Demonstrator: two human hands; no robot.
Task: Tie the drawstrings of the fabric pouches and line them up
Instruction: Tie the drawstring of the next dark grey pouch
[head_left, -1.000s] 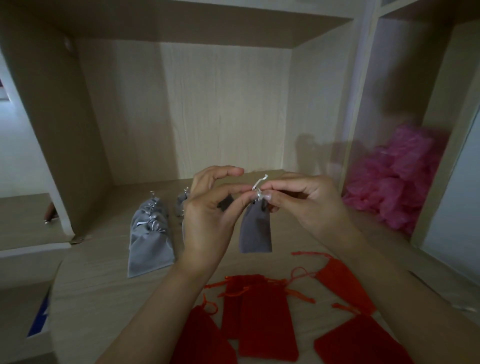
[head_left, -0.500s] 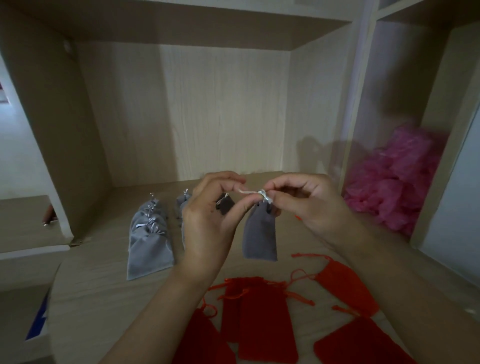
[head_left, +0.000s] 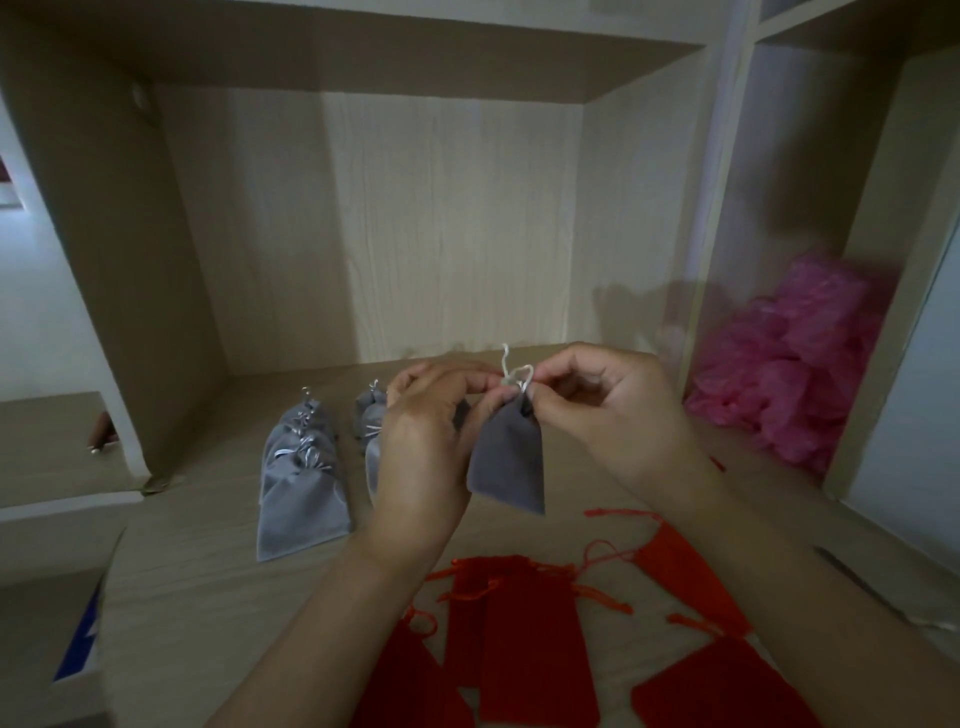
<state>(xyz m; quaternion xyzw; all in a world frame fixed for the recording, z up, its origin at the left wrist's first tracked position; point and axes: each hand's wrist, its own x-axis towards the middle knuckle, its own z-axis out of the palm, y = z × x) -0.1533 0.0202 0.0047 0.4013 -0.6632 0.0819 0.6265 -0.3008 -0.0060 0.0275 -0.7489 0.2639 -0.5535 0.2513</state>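
A grey fabric pouch (head_left: 509, 462) hangs in the air above the shelf, its mouth gathered. My left hand (head_left: 426, 447) and my right hand (head_left: 608, 415) pinch its silver drawstring (head_left: 517, 376) at the top, where a small loop and one loose end stick up. To the left, a row of tied grey pouches (head_left: 301, 483) lies overlapping on the wooden shelf (head_left: 197, 561). A second row of grey pouches (head_left: 370, 415) sits partly hidden behind my left hand. Several red pouches (head_left: 530, 639) with loose red strings lie near the front.
The shelf is a wooden cubby with a back wall and side walls close by. A heap of pink material (head_left: 800, 364) fills the compartment to the right. A lower ledge (head_left: 52, 447) lies at the left, and a blue object (head_left: 83, 639) shows at the lower left.
Both hands kept working the silver string at the pouch's mouth. The string lay sideways between the hands half a second ago; now a loop and a loose end stand upright.
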